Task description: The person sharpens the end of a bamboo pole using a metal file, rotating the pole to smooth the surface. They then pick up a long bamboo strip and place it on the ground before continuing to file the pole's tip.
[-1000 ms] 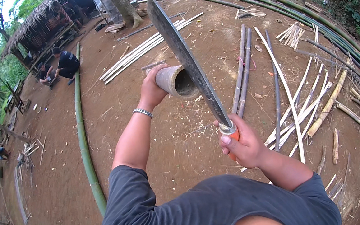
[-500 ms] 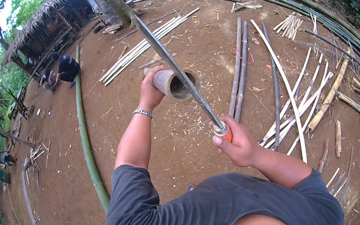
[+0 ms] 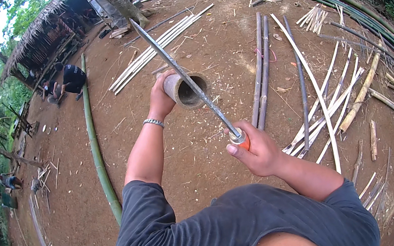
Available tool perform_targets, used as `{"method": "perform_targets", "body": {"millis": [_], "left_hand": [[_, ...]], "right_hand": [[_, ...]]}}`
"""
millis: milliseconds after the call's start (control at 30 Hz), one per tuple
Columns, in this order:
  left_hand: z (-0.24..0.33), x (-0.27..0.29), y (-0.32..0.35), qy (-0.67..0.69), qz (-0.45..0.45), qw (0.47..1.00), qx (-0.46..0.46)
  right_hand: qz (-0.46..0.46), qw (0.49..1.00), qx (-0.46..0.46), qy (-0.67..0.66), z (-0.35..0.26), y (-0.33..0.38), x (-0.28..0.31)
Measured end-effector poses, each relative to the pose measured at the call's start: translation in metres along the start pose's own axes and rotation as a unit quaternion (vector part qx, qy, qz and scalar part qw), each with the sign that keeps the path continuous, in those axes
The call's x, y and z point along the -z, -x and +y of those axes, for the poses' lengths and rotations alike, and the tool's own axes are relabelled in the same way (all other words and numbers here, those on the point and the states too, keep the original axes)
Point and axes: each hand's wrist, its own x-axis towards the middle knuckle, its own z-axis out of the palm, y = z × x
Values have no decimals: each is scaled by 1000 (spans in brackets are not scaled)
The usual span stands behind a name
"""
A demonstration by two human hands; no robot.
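My left hand (image 3: 159,99), a metal bracelet on its wrist, is wrapped round a short hollow bamboo section (image 3: 173,87). The tube's open mouth is turned toward me and to the right. Closed on the orange handle with a pale metal collar, my right hand (image 3: 259,152) grips a machete (image 3: 161,51). Its long dark blade slants up and to the left, passing across the mouth of the tube. Whether the blade touches the rim I cannot tell. My left fingers are partly hidden behind the bamboo.
A long green bamboo pole (image 3: 94,141) lies on the dirt at left. Pale split strips (image 3: 163,50) lie ahead, dark poles (image 3: 262,69) and more strips (image 3: 316,96) at right. Two people (image 3: 71,81) sit near a thatched hut (image 3: 37,38). A tree trunk (image 3: 118,2) stands beyond the blade.
The machete has swung a little lower, its tip now below its earlier place. The bamboo section has shifted slightly to the left, its mouth turned more toward me. Both grips stay the same.
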Motion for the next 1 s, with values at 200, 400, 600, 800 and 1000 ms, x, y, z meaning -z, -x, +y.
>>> {"method": "perform_targets", "body": {"millis": [200,400,600,800,1000], "left_hand": [[4,10,-2,-36,-12,999,-30],[13,18,4,-100,-12,994,-35],[11,10,-1,-129,9,991,-19],[34,4,-5,-166,38,985,-20],[24,11,-8,-175,57,982,-37]], "right_hand": [[-7,1000,-11,-6,-9,-6,-6],[10,997,-59,52,-18,-6,-12],[46,992,-70,98,-16,-8,-7],[44,985,-119,118,-27,-16,3],[18,980,-122,155,-38,-30,10]]}}
